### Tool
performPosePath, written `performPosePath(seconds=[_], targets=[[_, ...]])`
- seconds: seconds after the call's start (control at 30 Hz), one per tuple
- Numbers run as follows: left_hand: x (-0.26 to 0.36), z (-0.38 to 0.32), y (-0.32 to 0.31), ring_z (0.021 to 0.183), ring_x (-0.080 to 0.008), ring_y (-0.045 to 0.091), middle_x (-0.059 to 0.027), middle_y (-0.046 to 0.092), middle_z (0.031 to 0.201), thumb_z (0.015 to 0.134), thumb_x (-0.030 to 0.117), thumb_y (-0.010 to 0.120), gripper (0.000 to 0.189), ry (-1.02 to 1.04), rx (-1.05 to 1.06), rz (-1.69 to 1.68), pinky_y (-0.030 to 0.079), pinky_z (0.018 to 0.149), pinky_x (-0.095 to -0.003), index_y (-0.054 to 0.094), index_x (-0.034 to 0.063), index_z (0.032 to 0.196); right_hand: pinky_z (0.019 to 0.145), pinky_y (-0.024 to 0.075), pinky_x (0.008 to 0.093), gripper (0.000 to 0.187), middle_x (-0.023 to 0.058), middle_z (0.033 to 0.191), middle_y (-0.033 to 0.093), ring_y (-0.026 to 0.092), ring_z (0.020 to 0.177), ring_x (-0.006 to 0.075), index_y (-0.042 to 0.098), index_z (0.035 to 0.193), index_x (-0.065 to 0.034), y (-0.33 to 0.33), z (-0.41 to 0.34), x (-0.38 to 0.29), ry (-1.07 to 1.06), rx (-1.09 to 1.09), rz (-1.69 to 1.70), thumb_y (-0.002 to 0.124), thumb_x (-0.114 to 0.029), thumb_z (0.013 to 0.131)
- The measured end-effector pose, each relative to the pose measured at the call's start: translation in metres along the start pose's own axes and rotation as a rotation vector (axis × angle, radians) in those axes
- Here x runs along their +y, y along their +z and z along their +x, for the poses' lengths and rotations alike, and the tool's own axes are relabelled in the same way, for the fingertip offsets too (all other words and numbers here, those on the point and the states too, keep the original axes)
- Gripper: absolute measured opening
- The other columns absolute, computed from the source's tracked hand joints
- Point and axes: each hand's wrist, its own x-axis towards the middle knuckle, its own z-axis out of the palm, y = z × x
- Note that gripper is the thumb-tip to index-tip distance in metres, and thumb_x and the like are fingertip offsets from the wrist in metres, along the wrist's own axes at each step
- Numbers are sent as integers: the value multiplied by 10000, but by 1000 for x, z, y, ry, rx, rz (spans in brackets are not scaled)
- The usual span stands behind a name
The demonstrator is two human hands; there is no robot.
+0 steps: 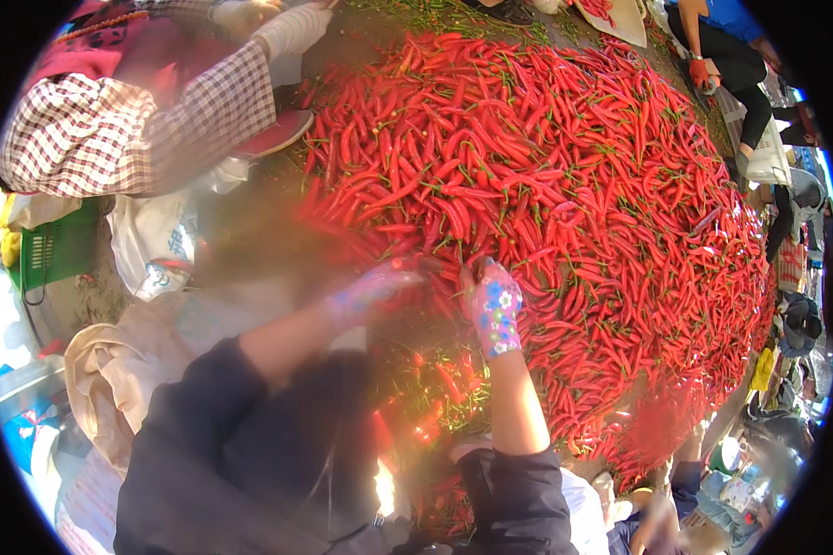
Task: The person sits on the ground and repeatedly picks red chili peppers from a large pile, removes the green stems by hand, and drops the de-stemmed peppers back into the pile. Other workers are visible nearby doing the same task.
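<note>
A large heap of red chili peppers [527,159] with green stems lies on the ground before me. Both my hands wear pink gloves with a flower print. My left hand [378,291] is blurred at the near edge of the heap, and whether it holds a pepper cannot be made out. To its right, my right hand [493,305] touches the near edge of the heap with its fingers bent; what is between them is hidden. Below the hands, green stems and some red peppers [451,385] lie on the ground near my legs.
At the left stand a green plastic crate [59,243], a white plastic bag [156,239] and a beige cloth sack [107,381]. A person in a checked garment [208,111] sits at the upper left. Other people are at the right edge, beside a white crate [767,156].
</note>
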Motion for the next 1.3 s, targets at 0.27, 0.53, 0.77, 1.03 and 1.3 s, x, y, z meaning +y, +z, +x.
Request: performPosePath(seconds=[0.27, 0.53, 0.77, 1.03, 1.3], targets=[[18, 1, -4, 751, -94, 533, 17, 597, 826, 864, 281, 654, 238, 283, 256, 91, 436, 647, -266, 644, 98, 1017, 633, 494, 450, 386, 221, 729, 638, 631, 702, 371, 652, 824, 5, 32, 49, -18, -39, 38, -7, 597, -376, 854], [7, 14, 21, 879, -99, 564, -2, 642, 899, 888, 259, 631, 234, 163, 401, 207, 445, 784, -275, 621, 112, 1069, 586, 496, 445, 344, 176, 628, 616, 624, 614, 353, 599, 708, -35, -10, -22, -41, -152, -40, -109, 576, -343, 861], [-5, 12, 19, 775, -100, 591, 13, 614, 896, 864, 117, 640, 43, -36, 206, -113, 493, 663, -259, 627, 103, 903, 579, 470, 453, 210, 160, 687, 615, 605, 652, 363, 605, 762, -55, -17, -53, -58, -261, -212, 117, 604, -250, 839], [3, 8, -27, 870, -174, 619, -51, 631, 926, 885, 128, 597, 150, 78, 151, -268, 508, 820, -295, 609, 33, 1001, 628, 514, 407, 276, 145, 810, 635, 644, 742, 307, 641, 902, -58, -20, -19, -16, -200, -90, -67, 649, -307, 782], [9, 8, -27, 831, -140, 607, -34, 625, 923, 861, 132, 618, 188, 67, 229, -91, 477, 791, -276, 579, 66, 1033, 712, 524, 430, 403, 148, 935, 634, 643, 837, 339, 595, 978, -54, 41, 109, -30, 25, -71, -241, 696, -376, 758]])
